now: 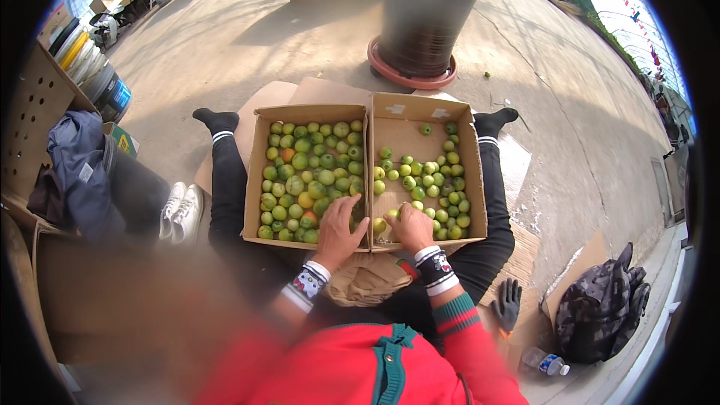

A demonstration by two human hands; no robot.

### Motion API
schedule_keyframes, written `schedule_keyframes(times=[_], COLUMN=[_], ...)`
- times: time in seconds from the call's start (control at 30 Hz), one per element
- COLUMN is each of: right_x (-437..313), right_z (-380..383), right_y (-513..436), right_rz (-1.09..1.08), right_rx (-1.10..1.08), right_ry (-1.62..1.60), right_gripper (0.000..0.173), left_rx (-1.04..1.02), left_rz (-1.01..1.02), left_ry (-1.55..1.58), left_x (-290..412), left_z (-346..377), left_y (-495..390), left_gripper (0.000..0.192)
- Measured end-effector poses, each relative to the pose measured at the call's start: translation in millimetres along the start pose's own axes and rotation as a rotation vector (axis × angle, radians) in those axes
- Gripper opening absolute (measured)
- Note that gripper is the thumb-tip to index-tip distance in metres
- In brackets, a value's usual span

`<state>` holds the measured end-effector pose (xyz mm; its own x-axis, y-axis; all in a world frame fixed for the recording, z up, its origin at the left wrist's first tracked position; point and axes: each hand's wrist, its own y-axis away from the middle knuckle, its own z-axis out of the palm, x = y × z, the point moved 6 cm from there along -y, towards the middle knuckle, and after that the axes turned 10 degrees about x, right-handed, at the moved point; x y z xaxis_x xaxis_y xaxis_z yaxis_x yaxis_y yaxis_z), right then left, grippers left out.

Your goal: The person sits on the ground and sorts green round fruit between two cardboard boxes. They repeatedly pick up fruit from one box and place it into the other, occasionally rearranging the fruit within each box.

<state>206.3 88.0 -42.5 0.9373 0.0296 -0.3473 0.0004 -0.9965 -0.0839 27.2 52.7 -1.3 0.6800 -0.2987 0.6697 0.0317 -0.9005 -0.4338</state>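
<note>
Two cardboard boxes stand side by side between my outstretched legs. The left box (250,180) is filled with green tomatoes (301,145), a few of them orange. In the right box (394,104), smaller green tomatoes (439,179) lie mostly along the right side, with bare cardboard at the back left. My left hand (342,226) is over the front right corner of the left box, thumb apart from the fingers, no fruit visibly held. My right hand (414,228) reaches into the front of the right box, fingertips at a green tomato (392,214); whether it grips is partly hidden.
Flattened cardboard (270,95) lies under the boxes. A large pot on a saucer (413,80) stands ahead. White shoes (183,211) and a bucket (107,93) are at left. A dark glove (508,305), plastic bottle (543,361) and camouflage backpack (596,309) lie at right.
</note>
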Motion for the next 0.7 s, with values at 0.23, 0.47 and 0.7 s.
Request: schedule_keyframes(times=[0.23,0.47,0.7], right_x=[-54.8,-7.8,22.2], right_z=[-35.7,-8.1,38.1], right_y=[19.8,-14.4,-10.7], right_rz=[-0.083,-0.020,-0.182], right_rx=[0.045,0.101,-0.114], right_ry=[-0.643,-0.203,0.235], right_gripper=[0.036,0.025,0.029], left_rx=[-0.111,0.204,0.158], left_rz=[0.109,-0.259,-0.073], left_ry=[0.220,0.166,-0.163], left_x=[21.3,-19.4,-21.0], left_z=[-4.6,-11.0,-0.5], left_y=[-3.5,1.3,4.7], left_gripper=[0.060,0.052,0.058])
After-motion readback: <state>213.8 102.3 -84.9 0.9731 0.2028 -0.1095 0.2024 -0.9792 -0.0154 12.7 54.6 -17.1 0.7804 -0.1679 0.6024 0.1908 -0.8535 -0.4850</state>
